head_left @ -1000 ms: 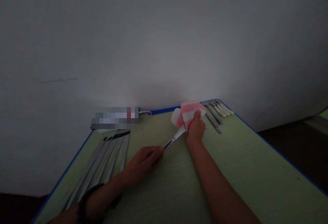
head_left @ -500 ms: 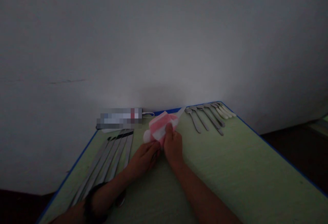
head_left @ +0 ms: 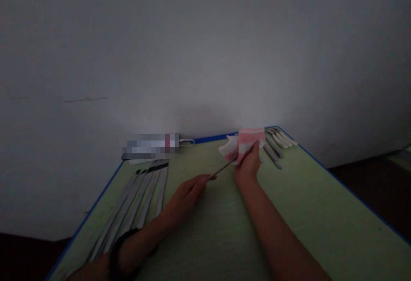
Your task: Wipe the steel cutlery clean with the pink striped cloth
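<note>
My left hand (head_left: 189, 193) is closed, its fingers pinching one end of a thin metal piece of cutlery (head_left: 221, 169). That piece slants up to the right, and its far end is hidden inside a pink-and-white striped cloth (head_left: 251, 136). Closed around the cloth is my right hand (head_left: 249, 161), thumb on top, above the far part of the green table (head_left: 205, 238). I cannot tell which kind of cutlery the piece is. Just behind the right hand lie metal spoons or forks (head_left: 272, 150), partly covered by the cloth.
Several long, flat grey metal strips (head_left: 138, 199) lie side by side at the left, partly under my left forearm. Pale-handled cutlery (head_left: 282, 139) lies at the far right corner. A blurred-out device (head_left: 150, 147) with a white cable (head_left: 189, 142) sits against the wall (head_left: 205, 58).
My right hand has moved right with the cloth, away from my left hand. A length of the thin metal cutlery now shows between the hands.
</note>
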### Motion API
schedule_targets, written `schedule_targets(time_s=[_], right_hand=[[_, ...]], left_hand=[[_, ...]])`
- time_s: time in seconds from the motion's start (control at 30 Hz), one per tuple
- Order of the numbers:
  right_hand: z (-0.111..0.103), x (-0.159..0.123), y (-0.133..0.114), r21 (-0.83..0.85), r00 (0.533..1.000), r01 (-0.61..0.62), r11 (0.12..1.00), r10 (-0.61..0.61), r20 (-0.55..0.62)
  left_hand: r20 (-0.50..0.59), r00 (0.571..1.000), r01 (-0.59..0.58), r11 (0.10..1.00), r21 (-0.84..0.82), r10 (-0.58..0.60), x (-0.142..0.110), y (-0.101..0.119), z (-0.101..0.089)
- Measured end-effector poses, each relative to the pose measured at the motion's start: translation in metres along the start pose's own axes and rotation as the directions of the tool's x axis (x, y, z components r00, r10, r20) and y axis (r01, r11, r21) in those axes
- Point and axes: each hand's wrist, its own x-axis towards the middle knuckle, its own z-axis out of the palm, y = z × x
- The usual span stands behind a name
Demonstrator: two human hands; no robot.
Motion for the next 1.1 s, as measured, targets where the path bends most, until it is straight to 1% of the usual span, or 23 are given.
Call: schedule_targets(time_s=[0.07, 0.13, 0.27, 0.4, 0.5, 0.57, 0.6, 0.67, 0.7, 0.73, 0.8, 0.87, 0.97, 1.03, 1.1], right_hand=[[-0.002, 0.007, -0.005, 0.001, 0.999, -0.004, 1.000, 0.004, -0.042], [-0.004, 0.012, -0.007, -0.035, 0.998, -0.008, 0.999, 0.006, -0.066], [-0.004, 0.011, -0.002, -0.111, 0.995, -0.002, 0.994, -0.009, -0.102], [-0.003, 0.001, 0.007, -0.191, 0.992, 0.005, 0.982, -0.029, -0.122], [-0.002, -0.012, 0.008, -0.250, 0.995, 0.003, 0.968, -0.027, -0.091], [0.001, -0.023, 0.009, -0.306, 0.999, 0.001, 0.952, -0.017, -0.051], [0.003, -0.029, 0.010, -0.327, 1.000, -0.002, 0.945, -0.005, -0.020], [0.008, -0.044, 0.012, -0.349, 0.995, -0.010, 0.937, 0.042, 0.086], [0.011, -0.051, 0.014, -0.358, 0.990, 0.000, 0.934, 0.052, 0.134], [0.013, -0.058, 0.015, -0.377, 0.984, 0.045, 0.925, 0.026, 0.179], [0.017, -0.069, 0.018, -0.401, 0.980, 0.087, 0.912, -0.006, 0.199], [0.019, -0.074, 0.019, -0.402, 0.975, 0.086, 0.912, 0.006, 0.223], [0.016, -0.065, 0.015, -0.389, 0.971, 0.039, 0.920, 0.057, 0.232], [0.011, -0.049, 0.011, -0.392, 0.985, 0.017, 0.920, 0.053, 0.167], [0.004, -0.029, 0.007, -0.364, 0.999, 0.011, 0.931, 0.008, 0.049]], left_hand=[[-0.031, 0.998, -0.056, 0.996, 0.067, 0.059, -0.001, 0.003, -0.001], [-0.032, 0.994, -0.097, 0.991, 0.096, 0.100, -0.001, 0.005, -0.001], [-0.041, 0.994, -0.096, 0.984, 0.152, 0.103, -0.002, 0.004, -0.001], [-0.070, 0.993, -0.083, 0.979, 0.185, 0.097, -0.004, 0.003, -0.001], [-0.085, 0.991, -0.079, 0.975, 0.207, 0.099, -0.005, 0.005, -0.001], [-0.090, 0.991, -0.078, 0.973, 0.216, 0.099, -0.005, 0.008, 0.000], [-0.087, 0.991, -0.076, 0.973, 0.217, 0.097, -0.005, 0.009, 0.001], [-0.079, 0.992, -0.076, 0.975, 0.210, 0.095, -0.004, 0.010, 0.002], [-0.079, 0.992, -0.079, 0.975, 0.206, 0.097, -0.003, 0.009, 0.002], [-0.082, 0.992, -0.079, 0.976, 0.202, 0.098, -0.002, 0.009, 0.002], [-0.100, 0.992, -0.060, 0.977, 0.203, 0.081, 0.001, 0.007, 0.002], [-0.111, 0.992, -0.028, 0.978, 0.206, 0.052, 0.002, 0.006, 0.002], [-0.099, 0.994, -0.017, 0.982, 0.186, 0.036, 0.002, 0.006, 0.002], [-0.057, 0.998, -0.008, 0.985, 0.170, 0.018, -0.001, 0.008, 0.003], [0.005, 1.000, 0.015, 0.987, 0.158, -0.015, -0.004, 0.009, 0.003]])
